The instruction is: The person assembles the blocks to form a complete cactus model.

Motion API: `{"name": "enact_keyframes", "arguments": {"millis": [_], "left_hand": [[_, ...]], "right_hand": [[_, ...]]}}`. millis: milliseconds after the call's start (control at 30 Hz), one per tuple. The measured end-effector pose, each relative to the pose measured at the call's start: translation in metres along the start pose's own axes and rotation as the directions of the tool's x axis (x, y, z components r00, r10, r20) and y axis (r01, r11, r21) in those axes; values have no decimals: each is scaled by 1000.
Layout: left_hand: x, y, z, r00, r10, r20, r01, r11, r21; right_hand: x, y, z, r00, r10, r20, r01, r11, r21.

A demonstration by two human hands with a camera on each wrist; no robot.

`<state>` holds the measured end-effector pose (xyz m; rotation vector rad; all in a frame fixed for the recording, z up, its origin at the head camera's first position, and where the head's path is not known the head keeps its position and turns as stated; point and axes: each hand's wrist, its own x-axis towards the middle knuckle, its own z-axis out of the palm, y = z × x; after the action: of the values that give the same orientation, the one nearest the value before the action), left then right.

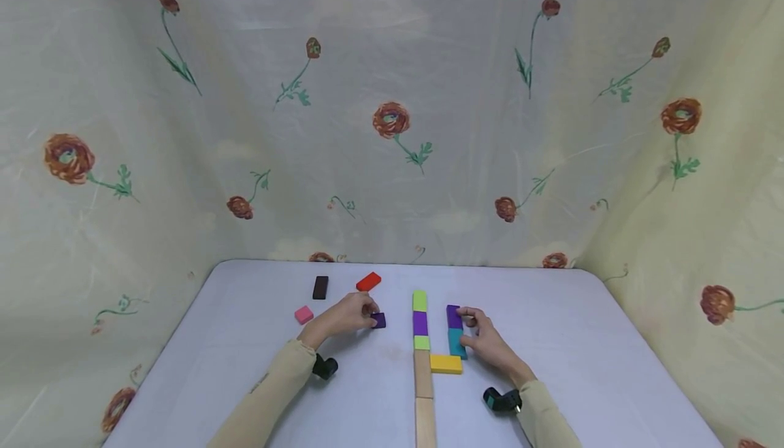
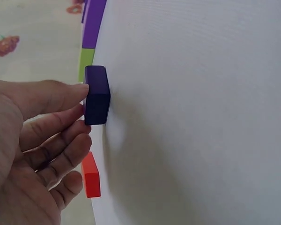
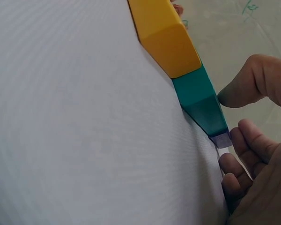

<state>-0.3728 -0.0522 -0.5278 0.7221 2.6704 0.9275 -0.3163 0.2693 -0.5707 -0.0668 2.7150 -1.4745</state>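
On the pale worktop [image 1: 245, 339], a column of blocks runs up the middle: two plain wooden blocks [image 1: 423, 393] nearest the person, then a green block [image 1: 421, 342], a purple block [image 1: 420, 323] and a lime block [image 1: 419, 300] at the far end. A yellow block [image 1: 446, 364] lies crosswise, touching the column at its 3 o'clock side. At about 10 o'clock from the column sit a red block [image 1: 369, 282], a dark brown block [image 1: 320, 287] and a pink block [image 1: 303, 314], each apart from the others. Flowered cloth [image 1: 392, 107] hangs behind and to the sides. The left hand [image 1: 346, 316] reaches toward the column, its fingertips [image 2: 82, 89] touching a small dark purple block [image 1: 379, 321] that lies just short of the column; the fingers are lightly bent against its near face, and a closed grasp is not plainly shown. The right hand [image 1: 484, 339] lies at 3 o'clock of the column, fingers curled round a teal block [image 1: 456, 342] and a violet block [image 1: 454, 316] placed end to end, the thumb [image 3: 243, 84] on one side and fingers [image 3: 253, 136] on the other.
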Motion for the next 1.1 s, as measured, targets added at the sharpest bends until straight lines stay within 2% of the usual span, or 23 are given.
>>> {"name": "enact_keyframes", "arguments": {"millis": [233, 533, 667, 867, 967, 1100], "left_hand": [[10, 3, 3, 999, -11, -34, 10, 1000, -12], [38, 14, 7, 996, -45, -76, 45, 999, -4], [50, 18, 8, 994, -37, -99, 38, 999, 12], [66, 21, 12, 988, -43, -150, 56, 995, 81], [73, 24, 15, 983, -68, -171, 84, 992, 89], [82, 27, 16, 976, -103, -192, 116, 992, 54]], "right_hand": [[-1, -2, -1, 1000, -2, -4, 2, 1000, 0], [-1, -2, -1, 1000, -3, -7, 3, 1000, 3], [-2, -2, -1, 1000, 3, -4, -3, 1000, 12], [-4, -3, -2, 1000, 9, -4, -8, 1000, 14], [-5, -5, -2, 1000, 12, -2, -12, 1000, 15], [-6, -6, -3, 1000, 12, 0, -12, 1000, 24]]}}
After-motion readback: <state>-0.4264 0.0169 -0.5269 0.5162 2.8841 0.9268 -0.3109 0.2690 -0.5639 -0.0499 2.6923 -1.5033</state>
